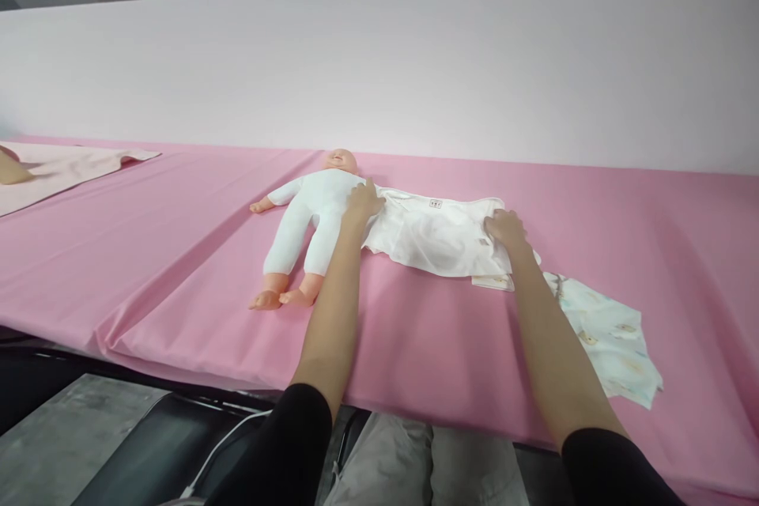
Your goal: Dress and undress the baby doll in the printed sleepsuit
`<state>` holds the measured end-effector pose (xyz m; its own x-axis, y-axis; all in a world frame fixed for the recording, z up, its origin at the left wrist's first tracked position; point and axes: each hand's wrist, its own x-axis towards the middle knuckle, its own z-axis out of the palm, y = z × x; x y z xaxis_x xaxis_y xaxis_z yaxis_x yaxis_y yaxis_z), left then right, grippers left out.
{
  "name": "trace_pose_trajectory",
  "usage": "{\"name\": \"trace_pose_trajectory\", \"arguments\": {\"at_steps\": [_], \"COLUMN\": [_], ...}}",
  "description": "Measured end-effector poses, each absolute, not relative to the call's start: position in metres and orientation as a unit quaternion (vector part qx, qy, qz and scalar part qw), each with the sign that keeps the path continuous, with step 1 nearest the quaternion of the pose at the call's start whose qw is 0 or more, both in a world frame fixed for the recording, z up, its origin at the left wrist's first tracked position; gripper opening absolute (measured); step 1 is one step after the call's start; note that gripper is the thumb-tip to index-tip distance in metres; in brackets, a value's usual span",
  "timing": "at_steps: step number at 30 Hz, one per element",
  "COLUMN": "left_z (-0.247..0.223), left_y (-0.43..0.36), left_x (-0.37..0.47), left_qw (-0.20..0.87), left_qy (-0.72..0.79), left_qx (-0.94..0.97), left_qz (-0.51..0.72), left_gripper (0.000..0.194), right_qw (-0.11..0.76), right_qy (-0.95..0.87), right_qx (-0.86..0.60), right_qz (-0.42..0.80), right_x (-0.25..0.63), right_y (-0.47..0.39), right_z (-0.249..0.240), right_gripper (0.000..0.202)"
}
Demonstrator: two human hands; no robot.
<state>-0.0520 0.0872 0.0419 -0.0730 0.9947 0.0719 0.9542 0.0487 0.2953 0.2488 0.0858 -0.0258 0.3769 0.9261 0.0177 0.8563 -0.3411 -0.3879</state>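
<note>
A small white garment [439, 233] lies spread on the pink cloth, with a little label at its upper edge. My left hand [365, 200] is closed on its left end, close beside the doll. At the opposite end, my right hand [506, 228] has its fingers closed on the fabric. The baby doll [320, 209], in a white body with bare feet, lies on its back left of the garment, its head away from me. Part of the doll's arm is hidden by my left hand. A patterned white cloth piece [610, 336] lies to the right, partly behind my right forearm.
Pink cloth [195, 292] covers the table. A pale pink cloth [71, 166] lies at the far left, with part of another person's arm [12, 169] over it. A white partition [379, 71] stands behind the table. A white cable [222, 447] hangs below the front edge.
</note>
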Motion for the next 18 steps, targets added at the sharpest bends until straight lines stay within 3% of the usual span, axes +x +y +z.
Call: {"name": "trace_pose_trajectory", "arguments": {"at_steps": [7,15,18], "left_z": [0.065,0.117,0.117], "left_y": [0.074,0.024,0.024], "left_x": [-0.075,-0.069,-0.085], "left_qw": [0.026,-0.123,-0.147], "left_qy": [0.746,0.691,0.689], "left_qx": [0.643,0.642,0.661], "left_qz": [0.173,0.310,0.258], "left_gripper": [0.057,0.046,0.045], "right_qw": [0.165,0.320,0.386], "right_qy": [-0.507,-0.462,-0.539], "right_qx": [-0.841,-0.824,-0.746], "right_qz": [0.091,0.074,0.059], "right_x": [0.258,0.240,0.210], "right_y": [0.085,0.083,0.079], "right_z": [-0.040,-0.005,0.015], "right_gripper": [0.052,0.050,0.045]}}
